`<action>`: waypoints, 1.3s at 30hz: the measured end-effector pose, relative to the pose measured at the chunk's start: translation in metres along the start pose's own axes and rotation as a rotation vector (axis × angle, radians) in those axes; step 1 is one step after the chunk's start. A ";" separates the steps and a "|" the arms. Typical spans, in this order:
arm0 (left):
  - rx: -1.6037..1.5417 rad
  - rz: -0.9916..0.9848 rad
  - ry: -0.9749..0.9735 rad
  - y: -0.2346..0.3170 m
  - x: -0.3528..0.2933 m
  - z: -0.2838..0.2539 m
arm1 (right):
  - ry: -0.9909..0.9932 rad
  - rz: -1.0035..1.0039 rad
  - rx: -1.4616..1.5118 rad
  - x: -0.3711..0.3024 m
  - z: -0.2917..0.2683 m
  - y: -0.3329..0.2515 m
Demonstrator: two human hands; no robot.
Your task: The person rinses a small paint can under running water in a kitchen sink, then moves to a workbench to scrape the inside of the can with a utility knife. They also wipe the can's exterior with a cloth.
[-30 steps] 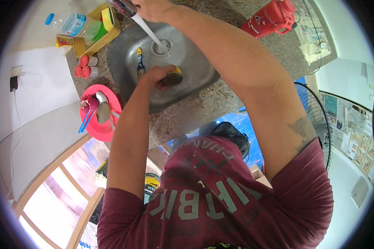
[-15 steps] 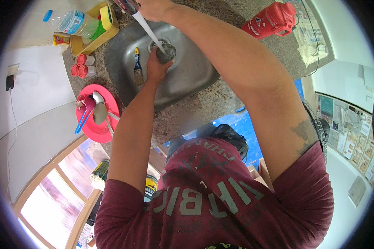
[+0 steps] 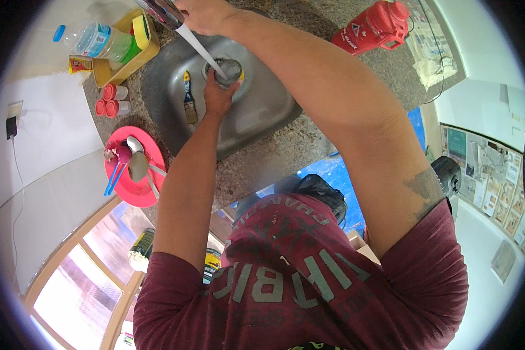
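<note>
- Small round can: being held in the far part of the metal sink, its open top facing up.
- Left hand: reaching in from the near side and holding the can, fingers curving around its left and near sides.
- Stream of water: running from the faucet at far left and falling into the can.
- Right hand: resting at the right side of the faucet; whether its fingers are gripping cannot be told.
- Paintbrush: lying in the sink, left of the can, its yellow handle tip pointing far and its bristles near.
- On the counter, left: 3 red-lidded containers are standing close together; nearer, a pink plate is bearing 2 spoons.
- Far left: a yellow tray is holding a clear bottle.
- Far right: a red jug is standing well apart from the can.
</note>
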State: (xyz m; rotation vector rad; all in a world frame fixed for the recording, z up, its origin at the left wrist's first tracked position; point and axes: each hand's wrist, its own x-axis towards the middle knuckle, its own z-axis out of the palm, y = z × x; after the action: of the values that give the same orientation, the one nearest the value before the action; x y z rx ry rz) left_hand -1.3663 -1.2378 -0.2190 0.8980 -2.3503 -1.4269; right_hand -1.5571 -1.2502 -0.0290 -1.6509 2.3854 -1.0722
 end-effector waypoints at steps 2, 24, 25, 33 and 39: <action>-0.040 0.052 -0.068 0.005 -0.001 -0.001 | 0.003 -0.007 0.026 -0.001 -0.001 0.003; 0.136 -0.231 0.109 0.009 0.005 0.001 | 0.019 0.007 -0.037 0.000 0.005 0.004; 0.215 -0.208 0.048 0.014 0.005 -0.002 | 0.039 -0.002 -0.033 0.001 0.006 0.007; 0.197 -0.212 -0.119 0.024 0.004 -0.017 | 0.000 0.018 0.009 0.002 0.005 0.005; 0.080 -0.291 0.034 -0.001 0.011 -0.005 | 0.033 -0.017 0.047 0.001 0.005 0.005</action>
State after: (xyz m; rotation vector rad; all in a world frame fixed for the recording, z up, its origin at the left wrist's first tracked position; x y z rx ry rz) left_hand -1.3722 -1.2483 -0.2187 1.3213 -2.3398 -1.4118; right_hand -1.5592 -1.2525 -0.0353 -1.6540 2.3505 -1.1584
